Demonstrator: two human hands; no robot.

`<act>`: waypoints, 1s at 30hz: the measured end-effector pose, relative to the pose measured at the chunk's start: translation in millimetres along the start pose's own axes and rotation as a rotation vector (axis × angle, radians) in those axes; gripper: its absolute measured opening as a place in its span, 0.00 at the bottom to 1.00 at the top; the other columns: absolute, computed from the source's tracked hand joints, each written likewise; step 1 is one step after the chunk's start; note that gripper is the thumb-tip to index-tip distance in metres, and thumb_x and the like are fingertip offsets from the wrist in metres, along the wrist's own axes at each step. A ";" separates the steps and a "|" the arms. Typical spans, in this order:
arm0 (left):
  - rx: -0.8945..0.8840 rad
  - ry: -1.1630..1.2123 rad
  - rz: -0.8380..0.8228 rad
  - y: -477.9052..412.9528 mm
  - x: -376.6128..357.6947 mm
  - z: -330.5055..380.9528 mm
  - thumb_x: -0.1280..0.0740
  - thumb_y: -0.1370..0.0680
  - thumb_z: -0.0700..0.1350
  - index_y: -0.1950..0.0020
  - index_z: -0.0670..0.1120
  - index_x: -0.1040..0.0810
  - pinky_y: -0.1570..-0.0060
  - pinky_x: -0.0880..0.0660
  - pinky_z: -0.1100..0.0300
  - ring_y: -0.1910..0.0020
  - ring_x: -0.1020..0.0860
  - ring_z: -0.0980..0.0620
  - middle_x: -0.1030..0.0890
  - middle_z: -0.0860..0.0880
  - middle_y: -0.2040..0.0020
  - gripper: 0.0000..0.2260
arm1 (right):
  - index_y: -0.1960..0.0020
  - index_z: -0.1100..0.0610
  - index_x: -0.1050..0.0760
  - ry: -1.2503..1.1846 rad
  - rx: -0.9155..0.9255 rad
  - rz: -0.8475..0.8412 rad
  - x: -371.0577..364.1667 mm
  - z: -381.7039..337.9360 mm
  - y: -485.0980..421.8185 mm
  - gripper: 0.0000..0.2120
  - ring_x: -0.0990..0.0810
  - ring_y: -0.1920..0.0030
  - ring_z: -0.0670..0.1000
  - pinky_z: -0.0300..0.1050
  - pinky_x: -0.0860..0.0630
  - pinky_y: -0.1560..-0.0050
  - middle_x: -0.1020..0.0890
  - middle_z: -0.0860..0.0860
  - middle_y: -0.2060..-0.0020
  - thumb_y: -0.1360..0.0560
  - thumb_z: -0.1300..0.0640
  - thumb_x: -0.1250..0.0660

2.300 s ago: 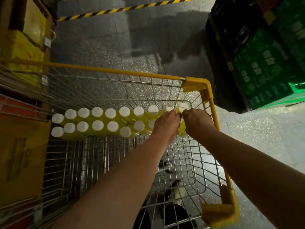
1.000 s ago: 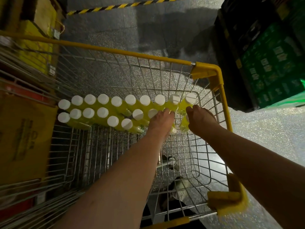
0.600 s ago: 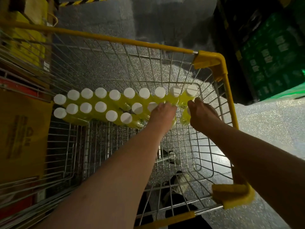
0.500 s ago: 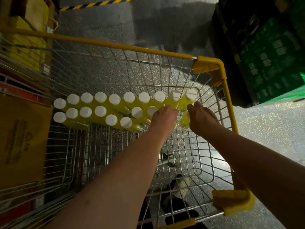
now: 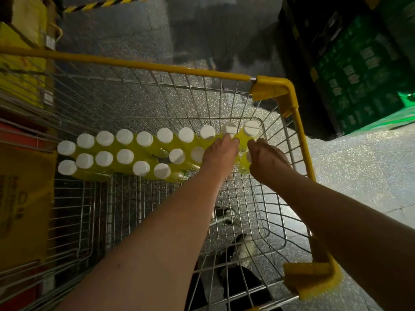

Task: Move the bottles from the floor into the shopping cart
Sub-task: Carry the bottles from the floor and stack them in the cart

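Note:
Several yellow-green bottles [image 5: 143,139] with white caps stand upright in two rows across the far floor of the wire shopping cart [image 5: 157,66], which has a yellow rim. Both my arms reach into the cart at the right end of the rows. My left hand [image 5: 221,154] lies palm down over a front-row bottle, its fingertips touching a back-row bottle [image 5: 229,129]. My right hand [image 5: 267,161] curls around a bottle [image 5: 243,168] beside the cart's right wall; only part of its cap shows. No bottles on the floor are in view.
Stacked green crates [image 5: 359,70] stand on the floor at the right of the cart. Yellow cardboard boxes [image 5: 20,198] press against its left side. Hazard tape [image 5: 107,2] crosses the speckled floor beyond. My shoes [image 5: 244,250] show beneath the near cart floor.
Both hands have gone down a little, deeper into the cart, staying at the right end of the rows. The front-row bottles near my left hand have shifted slightly.

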State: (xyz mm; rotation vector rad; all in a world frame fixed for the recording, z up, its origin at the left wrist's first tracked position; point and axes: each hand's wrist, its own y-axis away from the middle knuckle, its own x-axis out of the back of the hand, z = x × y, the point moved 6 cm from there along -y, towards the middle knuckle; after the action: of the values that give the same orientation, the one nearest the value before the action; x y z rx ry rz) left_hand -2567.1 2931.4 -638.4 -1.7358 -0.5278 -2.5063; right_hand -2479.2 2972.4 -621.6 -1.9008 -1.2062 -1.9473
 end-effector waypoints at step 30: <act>0.054 0.019 -0.024 21.9 23.2 -15.5 0.34 0.23 0.39 0.32 0.44 0.31 0.51 0.27 0.53 0.40 0.27 0.43 0.28 0.44 0.38 0.20 | 0.36 0.60 0.34 0.182 0.064 0.072 17.7 -21.5 -16.3 0.17 0.23 0.47 0.59 0.48 0.26 0.56 0.27 0.58 0.45 0.24 0.64 0.38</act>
State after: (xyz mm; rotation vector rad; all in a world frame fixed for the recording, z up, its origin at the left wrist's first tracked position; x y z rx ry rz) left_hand -2584.6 2909.6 -616.5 -1.6959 -0.6130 -2.4971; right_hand -2508.9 2976.8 -609.7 -1.6706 -1.1187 -1.9704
